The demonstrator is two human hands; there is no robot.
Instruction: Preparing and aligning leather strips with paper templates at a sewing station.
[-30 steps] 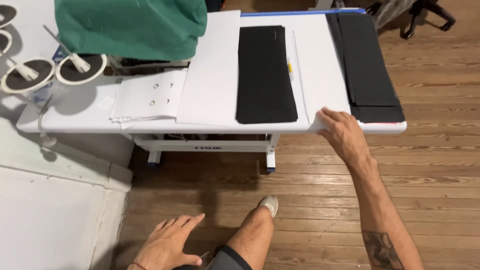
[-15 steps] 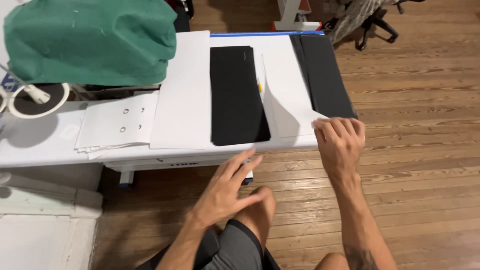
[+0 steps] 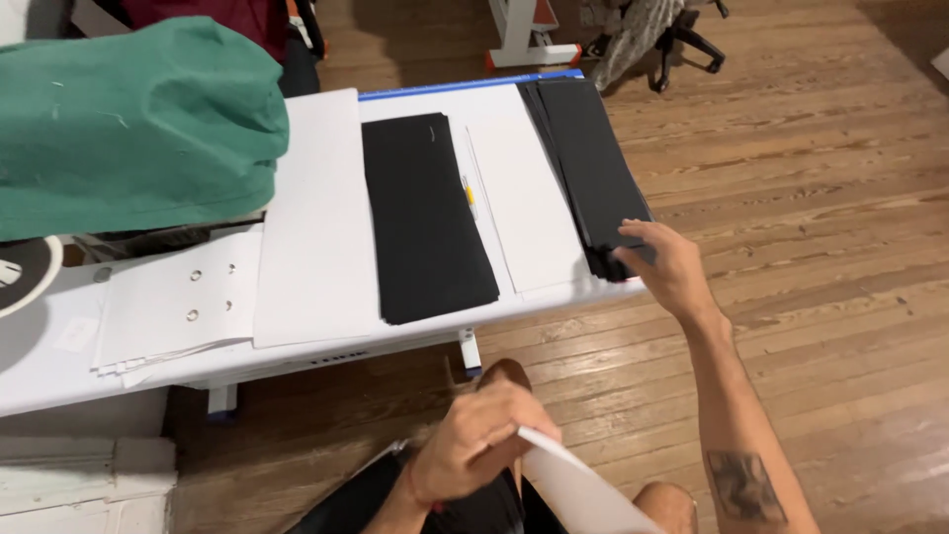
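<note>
The white table (image 3: 326, 346) stands on a wood floor (image 3: 811, 297) and carries, largest first, a green cloth bundle (image 3: 129, 129) at its left end, a long white sheet (image 3: 311, 218), a black sheet (image 3: 425, 218) at centre, a second white sheet (image 3: 524, 198) beside it, and a black stack (image 3: 588, 158) along the right edge. A punched white stack (image 3: 183, 307) lies at the front left. A thin yellow pencil (image 3: 470, 193) rests between the black sheet and the second white sheet.

The right hand (image 3: 667, 267) is on the near end of the black stack, fingers curled over the corner; whether it has pinched a sheet or only presses on it cannot be told. The left hand (image 3: 479, 435) is closed on the corner of a white card (image 3: 583, 489), held low over the lap and clear of the table.

Judgement: the step in hand appears to be lifting one sheet off the black stack. To do it well, the thumb should fan the corner so a single sheet separates, and the sheet should be drawn toward the body along its length, since a sideways pull could drag the stack off the table edge. The card should be kept steady and away from the lifted sheet.
</note>
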